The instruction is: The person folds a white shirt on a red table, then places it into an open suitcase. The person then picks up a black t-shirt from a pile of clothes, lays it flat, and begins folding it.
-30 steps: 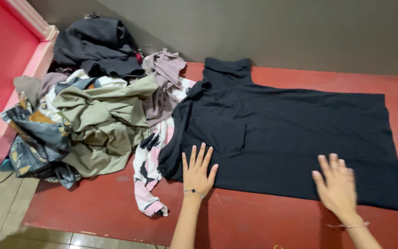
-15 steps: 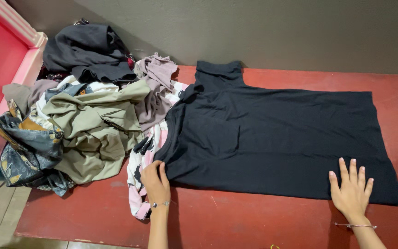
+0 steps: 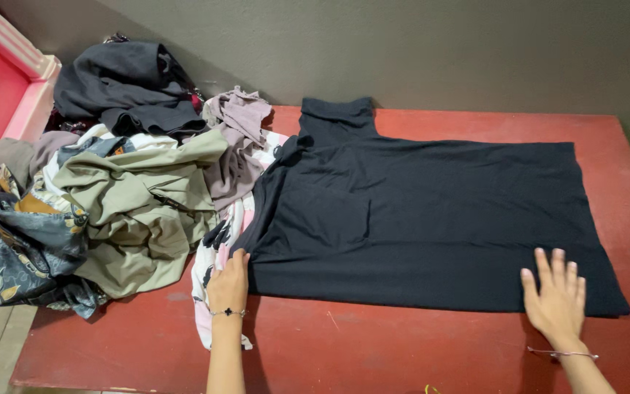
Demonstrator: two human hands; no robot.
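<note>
Since a second ago the left hand (image 3: 228, 287) has slid from the flat body of the black shirt (image 3: 432, 219) out to its near left corner, fingers drawn together where they were splayed; the right hand (image 3: 557, 299) has shifted slightly towards the hem and settled, its blur gone; the view has also drifted a little, so the pile sits further left.

The black shirt lies spread flat on the red table (image 3: 373, 350), collar end towards the clothes pile (image 3: 122, 197), one short sleeve sticking up towards the wall, hem to the right; it looks mostly smoothed, with only faint creases across the middle; no fold is yet made in it, so as I judge it the laying-out is done or nearly so and the folding is all left; the heap of crumpled garments beside it is untouched as far as can be seen.

The left hand rests at the shirt's near left corner, where the dark cloth overlaps a pink and white printed garment (image 3: 216, 292); its fingers lie close together and curled at the edge, but whether they pinch the cloth I cannot tell; the right hand lies palm down on the near right edge of the shirt, fingers spread and straight, pressing flat and gripping nothing.
</note>
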